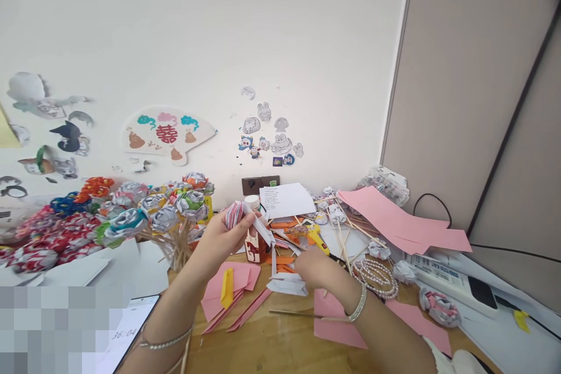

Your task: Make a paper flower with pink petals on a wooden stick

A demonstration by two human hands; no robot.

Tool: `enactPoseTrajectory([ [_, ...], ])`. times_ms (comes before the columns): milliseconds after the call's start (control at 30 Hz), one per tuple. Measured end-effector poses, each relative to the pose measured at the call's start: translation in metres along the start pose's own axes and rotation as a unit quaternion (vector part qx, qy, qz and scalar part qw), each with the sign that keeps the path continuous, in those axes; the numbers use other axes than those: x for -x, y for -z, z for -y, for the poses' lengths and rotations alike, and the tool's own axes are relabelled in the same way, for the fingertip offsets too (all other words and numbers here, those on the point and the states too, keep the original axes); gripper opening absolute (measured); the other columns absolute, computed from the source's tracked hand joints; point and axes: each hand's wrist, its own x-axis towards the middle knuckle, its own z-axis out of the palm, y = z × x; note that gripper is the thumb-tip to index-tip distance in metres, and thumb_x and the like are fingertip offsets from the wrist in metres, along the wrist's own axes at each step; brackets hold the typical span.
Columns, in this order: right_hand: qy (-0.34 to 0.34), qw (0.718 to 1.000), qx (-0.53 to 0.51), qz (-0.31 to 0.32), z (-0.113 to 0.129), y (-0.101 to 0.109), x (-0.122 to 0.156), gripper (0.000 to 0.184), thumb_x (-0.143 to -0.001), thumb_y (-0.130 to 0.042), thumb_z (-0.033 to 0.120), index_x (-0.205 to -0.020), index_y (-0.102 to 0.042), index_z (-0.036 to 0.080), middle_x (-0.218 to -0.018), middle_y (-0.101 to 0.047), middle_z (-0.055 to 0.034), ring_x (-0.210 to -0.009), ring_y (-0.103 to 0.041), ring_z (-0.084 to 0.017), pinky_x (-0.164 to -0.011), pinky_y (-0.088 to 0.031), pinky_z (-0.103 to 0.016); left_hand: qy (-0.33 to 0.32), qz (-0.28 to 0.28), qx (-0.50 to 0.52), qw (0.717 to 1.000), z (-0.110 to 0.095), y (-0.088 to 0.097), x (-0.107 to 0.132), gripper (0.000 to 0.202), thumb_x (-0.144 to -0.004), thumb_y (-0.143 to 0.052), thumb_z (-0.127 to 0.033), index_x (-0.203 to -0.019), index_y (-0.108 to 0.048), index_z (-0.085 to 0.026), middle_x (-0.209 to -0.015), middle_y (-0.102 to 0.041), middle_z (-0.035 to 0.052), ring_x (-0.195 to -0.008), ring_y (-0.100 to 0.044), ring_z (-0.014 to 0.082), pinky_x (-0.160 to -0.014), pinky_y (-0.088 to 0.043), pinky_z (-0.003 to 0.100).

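My left hand (221,239) is closed around a rolled paper flower (234,216) with red, pink and white folds. A white paper strip (262,229) trails from the flower down to the right. My right hand (314,270) is lowered over the papers at the middle of the table, its fingers turned away and hidden. Just left of it lie folded white paper strips (287,285) and orange paper pieces (286,261). A yellow glue gun (318,239) lies just beyond the right hand. Behind the left hand stands a brown-red bottle (253,248) with a white cap.
Paper flowers on sticks (162,213) crowd the left. Pink sheets (385,216) lie at the right, near a pearl string (377,280) and a white power strip (451,283). A phone (131,327) rests by my left forearm. Pink strips (249,310) lie in front.
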Motion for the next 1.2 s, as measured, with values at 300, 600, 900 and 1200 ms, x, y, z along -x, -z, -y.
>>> enactPoseTrajectory([
  [300,0.031,0.981,-0.143,-0.125,-0.019,0.059,0.043,0.016,-0.073,-0.067,0.017,-0.088,-0.065,0.017,-0.081,-0.067,-0.0036,-0.076,-0.061,-0.018,-0.057,-0.035,-0.021,-0.027,-0.015,-0.052,0.998,-0.004,0.005,0.002,0.033,-0.077,-0.049,-0.048,-0.065,-0.052,-0.017,-0.044,-0.038,-0.0077,-0.040,-0.030,0.0065,-0.039,-0.025,0.018],
  [600,0.030,0.901,-0.174,-0.396,-0.004,0.073,0.063,0.004,-0.081,-0.061,0.015,-0.080,-0.062,0.019,-0.076,-0.063,-0.0023,-0.076,-0.056,-0.017,-0.065,-0.037,-0.025,-0.054,-0.030,-0.055,0.997,-0.004,0.007,0.002,0.028,-0.076,-0.052,-0.043,-0.063,-0.053,-0.018,-0.042,-0.037,-0.0087,-0.040,-0.030,0.0068,-0.038,-0.025,0.018],
  [900,0.115,0.799,-0.178,-0.563,-0.003,0.073,0.068,0.007,-0.082,-0.057,0.013,-0.078,-0.058,0.018,-0.077,-0.063,-0.0042,-0.076,-0.056,-0.019,-0.068,-0.042,-0.030,-0.082,-0.032,-0.059,0.994,-0.011,0.014,0.008,0.028,-0.073,-0.058,-0.044,-0.068,-0.063,-0.017,-0.058,-0.060,0.0000,-0.049,-0.048,0.0108,-0.045,-0.037,0.020],
  [1200,0.131,0.742,-0.264,-0.602,0.009,0.074,0.071,0.010,-0.080,-0.059,0.015,-0.070,-0.059,0.019,-0.067,-0.057,-0.0013,-0.067,-0.052,-0.017,-0.061,-0.041,-0.029,-0.112,-0.003,-0.027,0.993,-0.002,0.013,0.008,0.027,-0.074,-0.059,-0.042,-0.064,-0.061,-0.016,-0.058,-0.060,0.0009,-0.052,-0.050,0.0120,-0.047,-0.041,0.021],
])
